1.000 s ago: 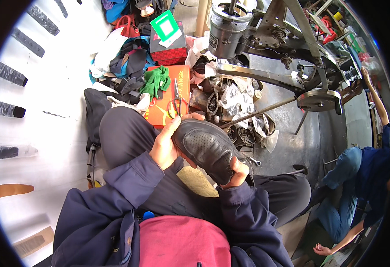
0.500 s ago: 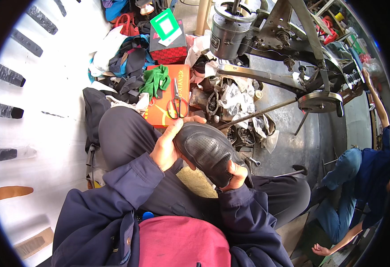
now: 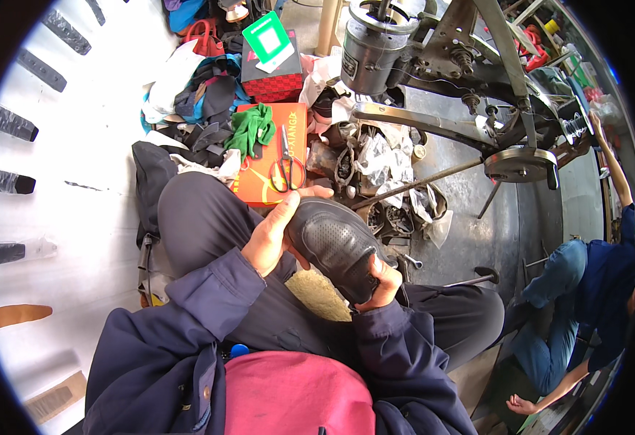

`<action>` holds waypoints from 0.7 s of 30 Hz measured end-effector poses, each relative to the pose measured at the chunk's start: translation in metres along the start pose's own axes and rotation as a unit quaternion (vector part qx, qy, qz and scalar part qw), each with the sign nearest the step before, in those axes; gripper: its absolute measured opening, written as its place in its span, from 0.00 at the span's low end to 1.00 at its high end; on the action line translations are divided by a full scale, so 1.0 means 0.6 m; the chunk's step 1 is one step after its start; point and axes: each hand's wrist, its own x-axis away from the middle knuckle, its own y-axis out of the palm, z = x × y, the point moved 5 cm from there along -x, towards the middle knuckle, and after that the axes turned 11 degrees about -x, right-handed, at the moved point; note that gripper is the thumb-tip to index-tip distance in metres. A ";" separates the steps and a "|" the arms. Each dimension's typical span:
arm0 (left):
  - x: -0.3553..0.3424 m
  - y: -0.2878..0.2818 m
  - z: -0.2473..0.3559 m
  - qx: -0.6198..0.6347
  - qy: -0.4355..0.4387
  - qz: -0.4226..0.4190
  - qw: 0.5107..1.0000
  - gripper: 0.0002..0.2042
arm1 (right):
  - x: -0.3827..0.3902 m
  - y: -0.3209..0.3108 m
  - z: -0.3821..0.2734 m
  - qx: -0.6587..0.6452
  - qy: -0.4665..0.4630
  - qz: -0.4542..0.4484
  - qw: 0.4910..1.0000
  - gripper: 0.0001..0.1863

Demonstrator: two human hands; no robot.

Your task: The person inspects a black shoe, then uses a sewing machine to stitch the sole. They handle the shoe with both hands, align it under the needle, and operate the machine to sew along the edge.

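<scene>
A black leather shoe (image 3: 334,239), with small perforations across its upper, is held over my lap between both hands. My left hand (image 3: 272,230) wraps round one end of it, thumb on top and fingers underneath. At the shoe's other end, my right hand (image 3: 380,284) grips with the thumb pressed on the upper, its other fingers mostly hidden. Just beyond my left hand, scissors with black and red handles (image 3: 287,165) lie on an orange box (image 3: 256,190), beside a crumpled green cloth (image 3: 250,130).
A hand-cranked metal sewing machine (image 3: 462,109) stands at the far right. Behind the orange box sits a dark red-patterned box (image 3: 272,76) bearing a green card. Open containers of scraps (image 3: 397,217) stand ahead. Another person (image 3: 578,290) sits at the right. Insoles (image 3: 18,314) lie at left.
The view has shifted very slightly. Both hands keep the same grip on the shoe, which stays in nearly the same place.
</scene>
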 end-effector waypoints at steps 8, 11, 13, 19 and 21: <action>0.002 -0.018 0.013 -0.274 0.207 0.153 0.927 0.18 | -0.005 -0.026 0.013 0.009 0.006 0.040 0.999 0.41; 0.005 -0.014 0.014 -0.270 0.183 0.125 0.937 0.19 | -0.009 -0.019 0.015 0.034 -0.002 0.061 0.998 0.41; 0.008 -0.008 0.016 -0.234 0.162 0.087 0.955 0.19 | -0.013 -0.009 0.012 0.034 -0.008 0.057 0.998 0.41; 0.006 0.004 0.030 -0.274 0.123 0.018 0.954 0.23 | -0.015 0.018 0.005 0.020 -0.014 0.023 0.999 0.42; 0.016 0.002 0.025 -0.263 0.053 0.016 0.963 0.23 | -0.014 0.017 0.004 0.011 -0.015 0.023 1.000 0.42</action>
